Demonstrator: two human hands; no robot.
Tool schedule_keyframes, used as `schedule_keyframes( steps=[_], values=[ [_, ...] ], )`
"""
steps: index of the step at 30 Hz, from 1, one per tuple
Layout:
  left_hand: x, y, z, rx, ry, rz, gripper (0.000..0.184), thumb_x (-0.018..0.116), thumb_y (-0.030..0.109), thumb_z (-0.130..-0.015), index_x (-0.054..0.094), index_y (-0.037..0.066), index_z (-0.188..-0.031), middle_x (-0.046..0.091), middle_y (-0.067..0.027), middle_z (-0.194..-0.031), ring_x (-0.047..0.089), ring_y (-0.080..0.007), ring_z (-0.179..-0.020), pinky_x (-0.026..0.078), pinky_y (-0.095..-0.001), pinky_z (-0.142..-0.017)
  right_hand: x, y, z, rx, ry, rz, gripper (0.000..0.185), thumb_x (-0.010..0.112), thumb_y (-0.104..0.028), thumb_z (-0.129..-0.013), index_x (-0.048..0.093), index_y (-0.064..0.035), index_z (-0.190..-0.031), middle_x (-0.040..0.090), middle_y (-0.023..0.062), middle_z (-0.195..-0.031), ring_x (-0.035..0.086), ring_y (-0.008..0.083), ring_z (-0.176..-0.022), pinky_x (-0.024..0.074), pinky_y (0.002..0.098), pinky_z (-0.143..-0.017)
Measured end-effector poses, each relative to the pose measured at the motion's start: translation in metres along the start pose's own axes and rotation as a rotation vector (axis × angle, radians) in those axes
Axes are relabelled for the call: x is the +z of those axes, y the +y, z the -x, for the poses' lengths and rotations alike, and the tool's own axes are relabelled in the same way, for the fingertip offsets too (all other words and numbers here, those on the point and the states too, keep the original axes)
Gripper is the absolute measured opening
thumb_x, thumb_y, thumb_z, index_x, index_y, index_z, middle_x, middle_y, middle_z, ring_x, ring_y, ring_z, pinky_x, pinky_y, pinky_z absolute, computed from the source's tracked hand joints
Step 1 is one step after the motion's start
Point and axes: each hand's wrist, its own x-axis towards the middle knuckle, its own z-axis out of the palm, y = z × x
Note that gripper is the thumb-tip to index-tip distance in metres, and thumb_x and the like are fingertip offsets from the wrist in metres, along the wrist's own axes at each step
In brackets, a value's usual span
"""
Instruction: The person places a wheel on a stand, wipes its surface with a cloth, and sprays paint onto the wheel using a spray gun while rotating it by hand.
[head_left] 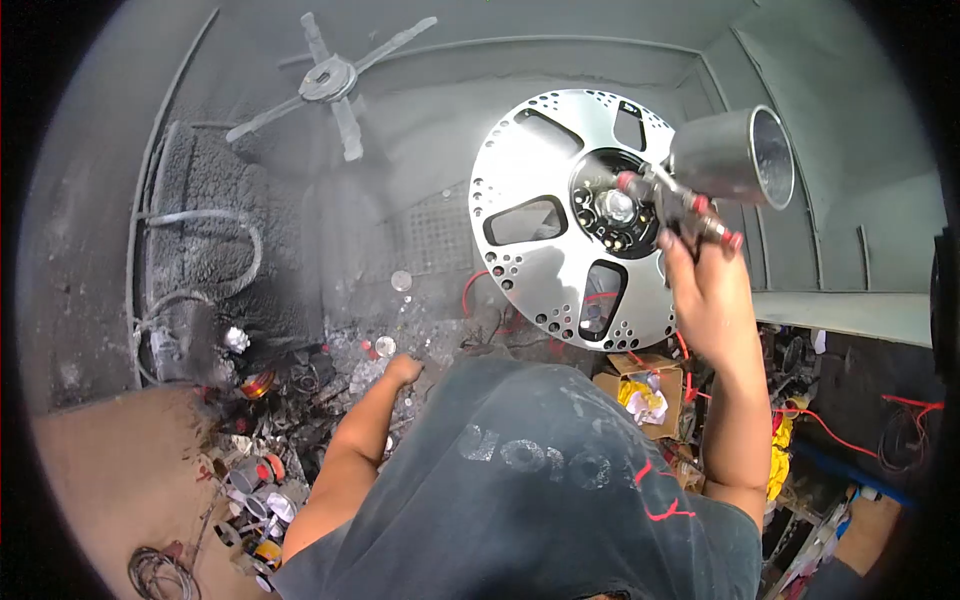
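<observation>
My right hand (697, 265) is closed around a spray gun (690, 205) with red fittings. A large metal cup (722, 155) sits on the gun, its open end tilted to the right. The gun's nozzle points left, over the dark hub of a big silver wheel-like disc (535, 290) with oval cutouts and small holes. A pale mist shows in front of the nozzle. Low on the left, my left hand (405, 369) hangs beside my body, away from the disc. Its fingers are hidden beneath it.
A four-armed rack (328, 80) stands at the back left. Grey-coated walls surround the area, with a hose (250, 245) on the left. Cans and scraps (262, 480) litter the lower left. A cardboard box (660, 420) and a red air hose (835, 435) lie on the right.
</observation>
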Motion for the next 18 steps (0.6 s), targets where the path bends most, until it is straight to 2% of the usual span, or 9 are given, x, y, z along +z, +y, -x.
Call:
schedule_keyframes(
  steps=[2,4,6,7,10,11,14,17,18],
  values=[
    [0.015,-0.037,-0.046,0.096,-0.026,-0.116,0.056,0.061,0.041,-0.081,0.070,-0.006,-0.109,0.063,-0.0305,-0.120,0.062,-0.0413,-0.115,0.049,-0.0438,-0.099,-0.009,0.011,-0.016,-0.014,0.029,0.100,0.024,0.057,-0.008,-0.096,0.056,0.0047,-0.117,0.063,0.0269,-0.080,0.062,0.0462,-0.075,0.0482,0.0468,-0.065],
    [0.009,-0.032,-0.060,0.203,-0.056,-0.245,0.057,0.060,0.043,-0.081,0.069,-0.007,-0.108,0.063,-0.0305,-0.120,0.061,-0.0414,-0.116,0.048,-0.0436,-0.100,-0.017,0.016,-0.025,0.079,0.082,0.117,0.022,0.056,-0.009,-0.096,0.058,0.0058,-0.113,0.063,0.0281,-0.083,0.062,0.0472,-0.079,0.0482,0.0487,-0.069],
    [-0.019,-0.011,-0.042,0.111,-0.030,-0.099,0.058,0.057,0.044,-0.082,0.070,-0.007,-0.106,0.063,-0.0308,-0.120,0.061,-0.0415,-0.116,0.048,-0.0440,-0.100,-0.023,0.036,-0.028,0.035,0.227,0.232,0.023,0.056,-0.011,-0.097,0.058,0.0063,-0.113,0.063,0.0295,-0.088,0.061,0.0486,-0.086,0.0479,0.0512,-0.074],
    [-0.028,0.001,-0.039,0.074,0.005,-0.126,0.054,0.059,0.041,-0.082,0.070,-0.004,-0.108,0.064,-0.0299,-0.119,0.061,-0.0413,-0.116,0.048,-0.0444,-0.099,-0.028,0.046,-0.028,0.139,0.216,0.205,0.027,0.056,-0.012,-0.097,0.055,0.0066,-0.117,0.063,0.0308,-0.093,0.060,0.0501,-0.092,0.0471,0.0532,-0.079],
    [-0.048,0.028,-0.042,0.160,0.015,-0.026,0.048,0.062,0.038,-0.082,0.071,0.001,-0.111,0.065,-0.0277,-0.119,0.062,-0.0408,-0.115,0.048,-0.0444,-0.099,-0.043,0.086,-0.011,0.183,0.278,0.347,0.029,0.056,-0.012,-0.097,0.054,0.0070,-0.119,0.064,0.0310,-0.094,0.060,0.0501,-0.092,0.0473,0.0533,-0.079],
    [-0.052,0.038,-0.043,0.153,0.019,-0.043,0.044,0.063,0.035,-0.083,0.070,0.006,-0.116,0.066,-0.0249,-0.119,0.063,-0.0400,-0.113,0.049,-0.0436,-0.098,-0.045,0.096,0.000,0.185,0.361,0.373,0.025,0.057,-0.013,-0.096,0.060,0.0086,-0.108,0.064,0.0312,-0.091,0.060,0.0506,-0.087,0.0473,0.0542,-0.076],
    [-0.068,0.071,-0.035,0.219,0.010,-0.106,0.044,0.062,0.036,-0.084,0.070,0.006,-0.115,0.067,-0.0234,-0.119,0.063,-0.0394,-0.112,0.049,-0.0432,-0.096,-0.054,0.130,0.051,0.354,0.363,0.451,0.023,0.056,-0.013,-0.096,0.065,0.0079,-0.098,0.064,0.0299,-0.083,0.061,0.0509,-0.081,0.0480,0.0539,-0.072],
    [-0.076,0.102,-0.026,0.211,-0.013,-0.116,0.044,0.061,0.038,-0.085,0.071,0.005,-0.114,0.067,-0.0234,-0.118,0.064,-0.0393,-0.112,0.050,-0.0433,-0.095,-0.046,0.167,0.124,0.524,0.334,0.277,0.024,0.054,-0.013,-0.097,0.068,0.0065,-0.097,0.064,0.0280,-0.075,0.063,0.0476,-0.074,0.0494,0.0516,-0.067],
    [-0.074,0.108,-0.024,0.205,-0.005,-0.122,0.044,0.061,0.038,-0.085,0.071,0.005,-0.114,0.067,-0.0234,-0.118,0.064,-0.0393,-0.112,0.050,-0.0433,-0.095,-0.040,0.166,0.148,0.562,0.362,0.163,0.025,0.051,-0.012,-0.098,0.068,0.0056,-0.103,0.065,0.0254,-0.072,0.066,0.0414,-0.069,0.0504,0.0488,-0.065]
  ],
)
